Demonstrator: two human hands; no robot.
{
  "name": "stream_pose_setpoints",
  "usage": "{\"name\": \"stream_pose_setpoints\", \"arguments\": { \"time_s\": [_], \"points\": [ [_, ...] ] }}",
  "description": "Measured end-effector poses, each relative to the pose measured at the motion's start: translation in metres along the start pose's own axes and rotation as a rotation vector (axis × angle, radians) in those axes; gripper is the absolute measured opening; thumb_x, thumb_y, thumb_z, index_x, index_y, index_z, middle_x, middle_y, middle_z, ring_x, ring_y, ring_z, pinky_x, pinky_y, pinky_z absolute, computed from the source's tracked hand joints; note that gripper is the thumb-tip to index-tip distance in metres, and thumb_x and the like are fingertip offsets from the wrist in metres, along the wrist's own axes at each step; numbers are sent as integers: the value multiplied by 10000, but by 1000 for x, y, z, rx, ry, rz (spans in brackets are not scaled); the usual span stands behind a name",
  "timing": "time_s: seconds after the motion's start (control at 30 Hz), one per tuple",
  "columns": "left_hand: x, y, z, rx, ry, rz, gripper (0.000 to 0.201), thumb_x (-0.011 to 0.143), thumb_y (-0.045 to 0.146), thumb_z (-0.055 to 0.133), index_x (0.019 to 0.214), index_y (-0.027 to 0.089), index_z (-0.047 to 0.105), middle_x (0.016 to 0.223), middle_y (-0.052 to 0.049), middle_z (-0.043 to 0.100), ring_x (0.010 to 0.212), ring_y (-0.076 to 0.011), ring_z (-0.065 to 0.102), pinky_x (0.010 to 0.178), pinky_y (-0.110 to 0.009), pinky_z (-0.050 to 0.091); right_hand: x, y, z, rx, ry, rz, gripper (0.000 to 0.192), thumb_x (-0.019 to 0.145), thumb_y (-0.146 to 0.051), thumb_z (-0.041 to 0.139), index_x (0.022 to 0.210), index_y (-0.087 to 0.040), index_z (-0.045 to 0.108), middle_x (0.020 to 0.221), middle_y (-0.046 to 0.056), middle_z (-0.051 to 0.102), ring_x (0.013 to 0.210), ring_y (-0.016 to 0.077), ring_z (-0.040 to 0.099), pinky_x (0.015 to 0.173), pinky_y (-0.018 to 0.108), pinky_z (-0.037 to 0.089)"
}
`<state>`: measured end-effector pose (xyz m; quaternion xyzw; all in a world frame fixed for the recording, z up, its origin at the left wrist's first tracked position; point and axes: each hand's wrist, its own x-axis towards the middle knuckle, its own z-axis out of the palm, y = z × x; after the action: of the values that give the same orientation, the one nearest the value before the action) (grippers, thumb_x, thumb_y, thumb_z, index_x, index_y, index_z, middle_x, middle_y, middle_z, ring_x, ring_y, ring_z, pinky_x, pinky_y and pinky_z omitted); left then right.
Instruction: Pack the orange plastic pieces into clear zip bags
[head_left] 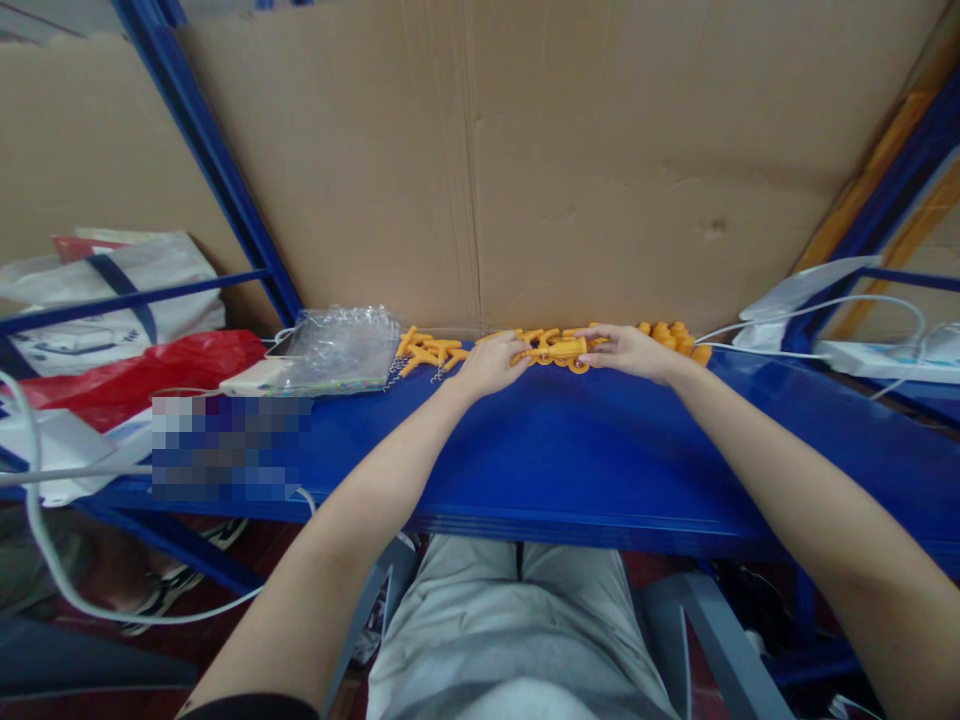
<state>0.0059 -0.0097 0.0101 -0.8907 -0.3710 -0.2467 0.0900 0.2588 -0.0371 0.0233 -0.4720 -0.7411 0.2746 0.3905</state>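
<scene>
The yellow piece (564, 350) runs left to right near the back of the tabletop (570, 450), from the left hand (491, 366), pinching one end, to the right hand (626, 350), whose grip apparently grasps the other; loose yellow parts (426, 356) lie leftward.

Left hand (489, 368) and right hand (631, 350) close together, fingers bent

The left arm (379, 480) and right arm (784, 475) reach forward, slanting inward, forearms bare. The hands are apart, backs mostly upward, fingertips turned toward each other.
</scene>
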Motion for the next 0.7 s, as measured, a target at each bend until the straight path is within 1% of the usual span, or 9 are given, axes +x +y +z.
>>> {"name": "stream_pose_setpoints", "arguments": {
  "time_s": [0.1,0.23,0.33,0.4,0.47,0.53,0.6,0.63,0.7],
  "points": [
    [0,0,1,0,9,12,286,947,265,456,997,185,725,1001,-83,647,962,-212,634,843,-304,492,-2,-1,-1,47,-9,26,335,762,-277,756,1081,-213,680,1045,73,741,915,205,724,854,386,596],
    [-1,2,0,-3,27,33,274,949,266,466,998,192,725,1014,-79,647,972,-205,633,863,-304,488,-3,-4,5,135,-21,112,208,873,-396,669,962,-208,658,879,78,755,788,203,733,797,383,610],
    [-1,3,-1,-11,38,36,268,952,272,476,1018,188,722,1016,-80,645,964,-201,633,848,-294,489,-2,-5,10,178,6,160,321,925,-496,580,813,-197,612,780,97,743,697,201,721,740,363,614],
    [-1,3,-1,-11,48,35,272,955,271,475,1028,180,721,1017,-82,643,955,-198,633,838,-290,488,-2,-5,12,194,28,186,366,946,-517,534,789,-191,590,771,111,739,655,193,710,713,352,614],
    [0,2,-1,-9,54,31,273,956,267,475,1022,169,721,1009,-82,640,941,-195,632,833,-289,487,-2,-7,11,212,27,199,319,959,-483,533,870,-185,601,786,108,740,644,179,705,703,333,611],
    [0,0,0,-5,58,22,270,954,263,479,1016,163,722,997,-81,637,930,-194,630,827,-289,487,-4,-8,9,241,6,194,227,938,-390,603,1045,-190,598,809,82,743,657,165,707,696,310,606],
    [1,-2,2,2,65,13,267,951,260,483,1025,165,720,992,-79,634,926,-195,628,821,-289,487,-5,-8,6,270,-24,173,363,880,-269,689,1208,-210,546,833,52,747,687,158,711,692,293,603],
    [1,-3,2,5,69,12,266,950,260,484,1031,170,720,991,-76,633,924,-193,627,818,-287,487,-5,-7,6,279,-38,161,438,851,-222,715,1246,-217,526,842,41,748,698,155,712,692,289,602],
    [1,-5,4,6,82,17,262,948,265,487,1038,183,719,985,-67,630,917,-188,625,811,-282,487,-5,-5,5,287,-60,139,468,821,-177,731,1242,-218,529,849,33,751,699,151,710,698,293,602]
  ]
}}
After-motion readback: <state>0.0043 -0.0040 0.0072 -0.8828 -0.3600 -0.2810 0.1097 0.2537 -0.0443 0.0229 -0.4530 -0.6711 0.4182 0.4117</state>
